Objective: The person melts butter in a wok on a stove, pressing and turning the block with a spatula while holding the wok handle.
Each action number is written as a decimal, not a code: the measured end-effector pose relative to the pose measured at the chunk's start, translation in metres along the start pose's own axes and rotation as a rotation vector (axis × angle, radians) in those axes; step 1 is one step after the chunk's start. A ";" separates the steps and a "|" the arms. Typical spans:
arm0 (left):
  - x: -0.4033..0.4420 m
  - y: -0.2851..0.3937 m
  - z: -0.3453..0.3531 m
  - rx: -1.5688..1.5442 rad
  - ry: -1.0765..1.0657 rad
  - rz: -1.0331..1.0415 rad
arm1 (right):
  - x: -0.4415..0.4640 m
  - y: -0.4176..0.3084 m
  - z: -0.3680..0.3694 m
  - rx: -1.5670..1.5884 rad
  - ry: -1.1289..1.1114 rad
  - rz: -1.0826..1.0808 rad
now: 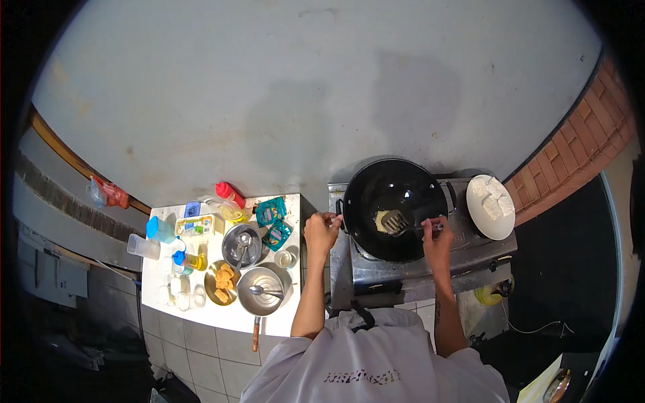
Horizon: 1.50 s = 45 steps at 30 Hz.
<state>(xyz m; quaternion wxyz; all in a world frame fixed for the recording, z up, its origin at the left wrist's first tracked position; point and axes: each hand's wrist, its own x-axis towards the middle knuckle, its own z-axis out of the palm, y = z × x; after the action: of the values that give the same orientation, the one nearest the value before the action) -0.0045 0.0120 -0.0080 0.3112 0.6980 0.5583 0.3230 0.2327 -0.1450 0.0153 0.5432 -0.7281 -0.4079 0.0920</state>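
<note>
A large black wok point(403, 250) sits on the metal stove point(470, 258). At its left rim, my left hand point(321, 234) has its fingers closed on the wok's side handle point(340, 216). My right hand point(437, 236) grips the handle of a slotted spatula point(395, 222) over the wok's right edge. The spatula's head is down inside the wok, against a pale yellow piece of food point(381, 216). Whether the food lies under or only beside the head I cannot tell.
Right of the wok stands a white plate point(496, 232) with several white blocks. On the white table point(269, 322) at left are a saucepan point(250, 302), a metal bowl point(232, 258), a bowl of fried pieces point(222, 285), green sachets point(270, 210), a red bottle point(230, 194) and jars.
</note>
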 end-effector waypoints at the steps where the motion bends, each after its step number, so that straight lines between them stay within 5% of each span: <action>1: 0.000 0.002 -0.001 0.016 0.009 -0.003 | -0.002 -0.002 0.001 -0.004 0.008 -0.005; 15: 0.000 -0.015 0.007 -0.066 0.023 0.103 | -0.046 -0.024 0.001 0.044 -0.019 0.140; 28: -0.018 0.004 0.022 0.022 0.207 0.080 | -0.013 0.015 -0.033 0.175 -0.258 -0.001; 45: -0.024 0.008 0.026 0.098 0.243 0.045 | 0.009 0.030 -0.042 0.206 -0.290 -0.099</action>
<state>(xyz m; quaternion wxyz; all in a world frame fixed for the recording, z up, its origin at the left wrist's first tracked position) 0.0174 -0.0148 -0.0198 0.1993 0.6804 0.5913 0.3843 0.2774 -0.1708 0.0085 0.5543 -0.6266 -0.5058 0.2106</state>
